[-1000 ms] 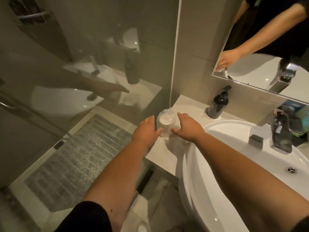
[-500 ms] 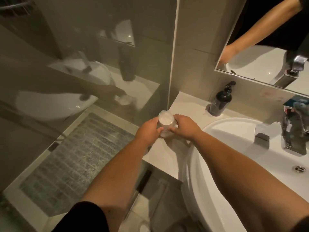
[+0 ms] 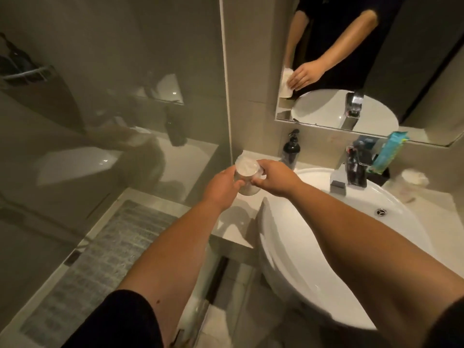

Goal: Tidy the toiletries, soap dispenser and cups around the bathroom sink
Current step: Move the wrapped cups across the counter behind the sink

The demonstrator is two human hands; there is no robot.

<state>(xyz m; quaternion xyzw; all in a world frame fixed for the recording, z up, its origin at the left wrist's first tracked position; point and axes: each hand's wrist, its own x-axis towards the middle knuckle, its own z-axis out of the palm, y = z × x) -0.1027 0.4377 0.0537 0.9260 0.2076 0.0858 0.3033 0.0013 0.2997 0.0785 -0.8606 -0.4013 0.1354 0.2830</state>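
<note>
The clear plastic-wrapped cup point(image 3: 246, 177) has come up off the counter point(image 3: 236, 222) since a moment ago; it now hangs tilted above the ledge, gripped by the left hand point(image 3: 222, 188) from one side and pinched by the right hand point(image 3: 272, 178) from the other. Behind them a black soap dispenser point(image 3: 291, 151) stands by the white basin point(image 3: 313, 234). Past the chrome tap point(image 3: 351, 172), a blue packet point(image 3: 388, 151) leans under the mirror point(image 3: 376, 71). A glass shower screen point(image 3: 113, 96) stands at the left.

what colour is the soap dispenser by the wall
Black, with a black pump top; the soap dispenser shows best in the head view.
</note>
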